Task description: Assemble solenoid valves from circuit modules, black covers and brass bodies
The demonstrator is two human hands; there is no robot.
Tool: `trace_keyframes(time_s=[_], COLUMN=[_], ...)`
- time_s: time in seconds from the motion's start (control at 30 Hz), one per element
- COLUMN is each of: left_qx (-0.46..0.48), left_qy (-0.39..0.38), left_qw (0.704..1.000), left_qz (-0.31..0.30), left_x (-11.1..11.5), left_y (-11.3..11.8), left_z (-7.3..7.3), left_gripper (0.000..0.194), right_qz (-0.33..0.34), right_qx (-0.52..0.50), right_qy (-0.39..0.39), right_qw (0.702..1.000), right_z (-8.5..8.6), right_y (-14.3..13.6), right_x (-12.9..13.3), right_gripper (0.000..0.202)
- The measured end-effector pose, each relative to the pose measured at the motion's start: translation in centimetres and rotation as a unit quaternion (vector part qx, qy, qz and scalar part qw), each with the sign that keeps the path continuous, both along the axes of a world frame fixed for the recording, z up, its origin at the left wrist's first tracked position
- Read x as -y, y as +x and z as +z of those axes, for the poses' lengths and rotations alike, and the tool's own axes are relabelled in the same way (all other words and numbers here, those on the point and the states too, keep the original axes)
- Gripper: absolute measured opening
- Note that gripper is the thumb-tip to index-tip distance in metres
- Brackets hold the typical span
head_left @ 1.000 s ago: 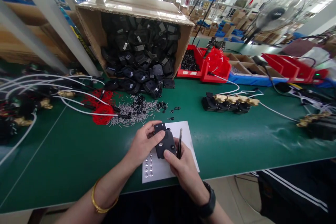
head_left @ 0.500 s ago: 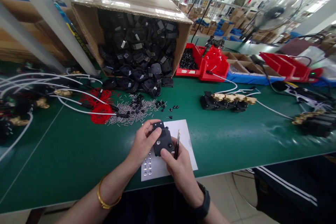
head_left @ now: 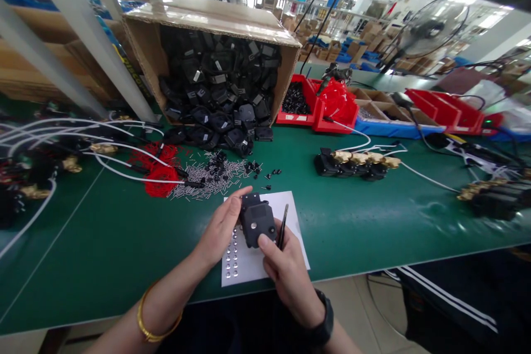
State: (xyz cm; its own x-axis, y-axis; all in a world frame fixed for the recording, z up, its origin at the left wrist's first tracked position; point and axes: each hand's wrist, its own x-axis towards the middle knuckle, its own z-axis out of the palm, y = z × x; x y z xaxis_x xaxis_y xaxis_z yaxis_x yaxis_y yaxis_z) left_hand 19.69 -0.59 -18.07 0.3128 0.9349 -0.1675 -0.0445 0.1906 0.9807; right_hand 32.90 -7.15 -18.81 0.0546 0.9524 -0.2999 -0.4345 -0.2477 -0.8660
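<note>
Left thumb lifts off the part
Left hand (head_left: pixel 218 229) now cradles the black plastic housing (head_left: pixel 257 224), fingers straighter; right hand (head_left: pixel 286 265) pinches it, tweezers (head_left: pixel 282 225) tucked, above the white sheet (head_left: pixel 290 210) near the desk's front edge.

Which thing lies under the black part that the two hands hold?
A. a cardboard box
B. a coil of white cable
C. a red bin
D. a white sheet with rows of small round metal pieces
D. The black part, held between the left hand and the right hand, is above a white sheet on which rows of small round metal pieces lie.
</note>
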Motion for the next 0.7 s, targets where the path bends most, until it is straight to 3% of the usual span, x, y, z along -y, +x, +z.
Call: trace_keyframes(time_s=[0.1, 0.2, 0.27, 0.33, 0.4, 0.43, 0.5, 0.53, 0.6, 0.7], left_qx=[-0.058, -0.107, -0.179, -0.311, -0.439, -0.483, -0.54, -0.556, -0.575, -0.548], left_qy=[-0.032, -0.144, -0.138, -0.032, 0.084, 0.119, 0.137, 0.134, 0.154, 0.253], left_qw=[0.998, 0.982, 0.973, 0.949, 0.887, 0.858, 0.823, 0.815, 0.8, 0.797], left_qz=[0.004, -0.062, -0.051, 0.043, 0.118, 0.129, 0.108, 0.092, 0.07, 0.034], left_x=[1.4, 3.0, 3.3, 2.6, 1.0, 0.1, -1.9, -2.8, -4.2, -5.9], left_y=[-1.6, -5.4, -8.7, -11.5, -13.3, -13.7, -13.8, -13.5, -12.6, -10.3], left_z=[0.8, 2.3, 3.4, 4.6, 5.5, 5.7, 5.8, 5.6, 4.9, 3.8], left_gripper=[0.055, 0.06, 0.063, 0.056, 0.047, 0.043, 0.037, 0.035, 0.034, 0.031], right_qz=[0.057, 0.088, 0.084, 0.083, 0.092, 0.103, 0.128, 0.142, 0.181, 0.246], right_qx=[0.005, 0.166, 0.357, 0.543, 0.664, 0.697, 0.731, 0.737, 0.739, 0.737], right_qy=[0.033, 0.165, 0.261, 0.35, 0.429, 0.462, 0.502, 0.515, 0.523, 0.496], right_qw=[0.998, 0.968, 0.893, 0.759, 0.606, 0.539, 0.445, 0.415, 0.385, 0.387], right_z=[0.8, 1.9, 2.0, 1.4, 0.3, -0.2, -1.0, -1.2, -1.2, -0.9], right_y=[2.5, 6.0, 7.4, 7.5, 6.4, 5.7, 4.3, 3.9, 3.6, 4.5], right_x=[0.0, -0.3, -0.9, -1.8, -2.9, -3.4, -4.0, -4.1, -3.7, -2.2], right_gripper=[0.044, 0.05, 0.043, 0.038, 0.037, 0.034, 0.027, 0.026, 0.028, 0.033])
